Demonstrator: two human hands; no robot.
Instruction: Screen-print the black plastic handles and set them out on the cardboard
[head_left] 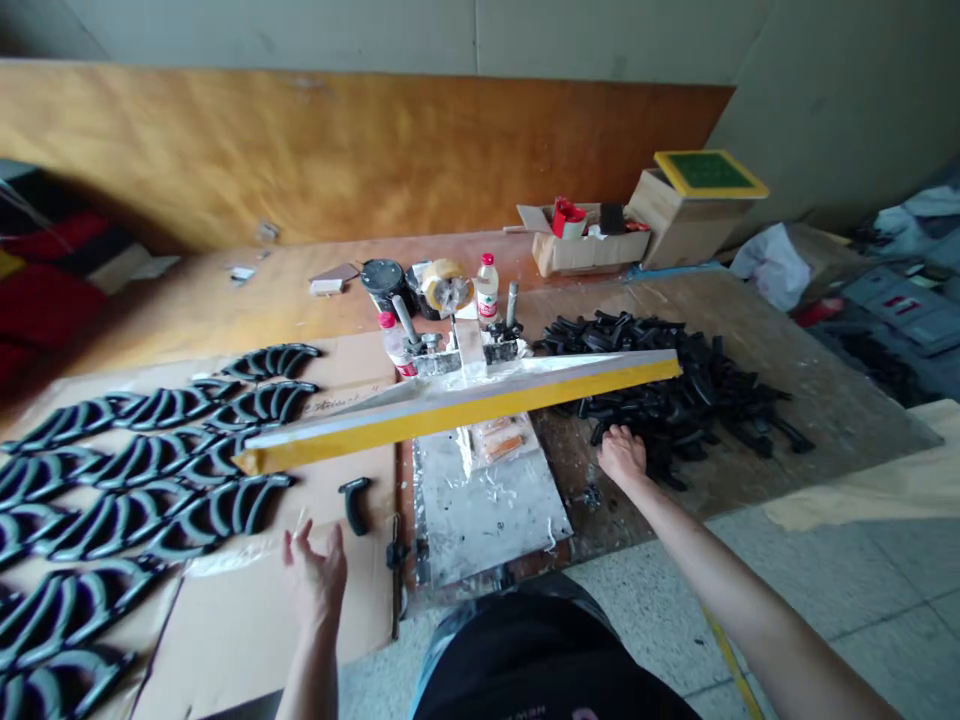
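My left hand (315,575) is over the cardboard sheet, holding nothing, its fingers apart. Just beyond it a single black curved handle (355,505) lies on the cardboard. Farther left, similar handles (161,405) are laid out in curved rows. At the near edge of a loose pile of black handles (705,385), my right hand (622,455) has its fingers curled around one handle, which is mostly hidden. Between the hands, a screen frame with a yellow edge (465,415) is held tilted up in a clamp above a white-stained base plate (487,510).
Behind the frame stand a black tub (383,283), a red-capped bottle (487,287) and a roll of tape (448,287). An open carton (589,250) and a box with a green-and-yellow screen (709,173) sit at the back right. Grey crates (900,305) lie beyond the table.
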